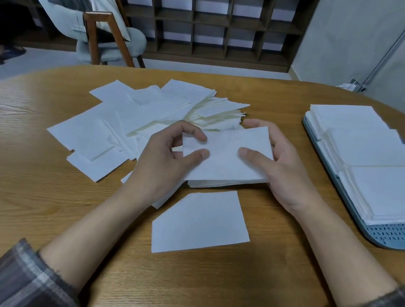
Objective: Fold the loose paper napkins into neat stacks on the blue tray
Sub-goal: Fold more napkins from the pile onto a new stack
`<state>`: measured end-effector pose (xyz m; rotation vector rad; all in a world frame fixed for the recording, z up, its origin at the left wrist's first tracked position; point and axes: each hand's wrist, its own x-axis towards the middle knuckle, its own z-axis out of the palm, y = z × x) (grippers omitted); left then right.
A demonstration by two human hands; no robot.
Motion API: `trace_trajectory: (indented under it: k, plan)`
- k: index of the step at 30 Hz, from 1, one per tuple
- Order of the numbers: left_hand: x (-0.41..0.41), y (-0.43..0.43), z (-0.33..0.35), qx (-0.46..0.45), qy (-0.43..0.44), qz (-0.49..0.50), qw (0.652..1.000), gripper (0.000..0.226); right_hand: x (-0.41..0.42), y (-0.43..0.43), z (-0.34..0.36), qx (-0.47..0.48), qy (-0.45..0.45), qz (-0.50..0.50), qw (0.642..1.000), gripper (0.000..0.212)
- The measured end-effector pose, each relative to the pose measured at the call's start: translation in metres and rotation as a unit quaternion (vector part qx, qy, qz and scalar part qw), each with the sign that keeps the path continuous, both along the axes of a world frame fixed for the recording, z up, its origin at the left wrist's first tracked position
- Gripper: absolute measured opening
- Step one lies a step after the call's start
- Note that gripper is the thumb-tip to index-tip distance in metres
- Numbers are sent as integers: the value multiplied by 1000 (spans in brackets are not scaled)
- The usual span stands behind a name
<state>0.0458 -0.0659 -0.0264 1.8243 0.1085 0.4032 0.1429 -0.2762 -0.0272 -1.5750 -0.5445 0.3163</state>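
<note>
Head view.
- **Item:** small white stack of folded paper napkins (pixel 226 161), centre, low over the brown wooden table (pixel 25 181).
- **Hold:** your left hand (pixel 171 149) pinches its left edge. Your right hand (pixel 277 160) grips the right edge, thumb on top.
- **Step, as judged:** squaring a batch.
- **Next:** carry it to 3 o'clock, onto the blue perforated plastic tray (pixel 396 234), bare only at its near end.
- **Room:** the loose white napkin pile (pixel 133 121) crowds 10 o'clock, and a single white sheet (pixel 200 222) lies at 6. Bare table lies between stack and tray rim.

Home room: cubby shelf (pixel 209 17), armchair (pixel 90 17).

Rounded wooden table (pixel 34 208), scattered loose napkins (pixel 112 126), single napkin (pixel 200 222) near front edge, blue tray (pixel 396 235) at right
</note>
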Motion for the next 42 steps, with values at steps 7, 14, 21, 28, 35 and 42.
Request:
trace_trajectory:
  k: [7, 14, 21, 28, 35, 42]
  plan:
    - [-3, -3, 5, 20, 30, 0, 999, 13, -5, 1, 4, 0, -18, -6, 1000, 52]
    - [-1, 2, 2, 61, 25, 29, 997, 30, 2, -5, 9, 198, 120, 29, 973, 70]
    - [-2, -9, 15, -262, 104, -93, 955, 54, -7, 3, 3, -67, -116, -40, 990, 61]
    - [-5, 0, 5, 40, 6, -61, 997, 72, -5, -3, 4, -8, -74, 52, 996, 30]
    - [-5, 5, 3, 280, 38, -52, 958, 54, 2, -4, 0, -101, -129, -115, 980, 33]
    - [-6, 5, 1, 258, 115, -173, 944, 27, 2, -3, -1, -118, -142, -109, 977, 34]
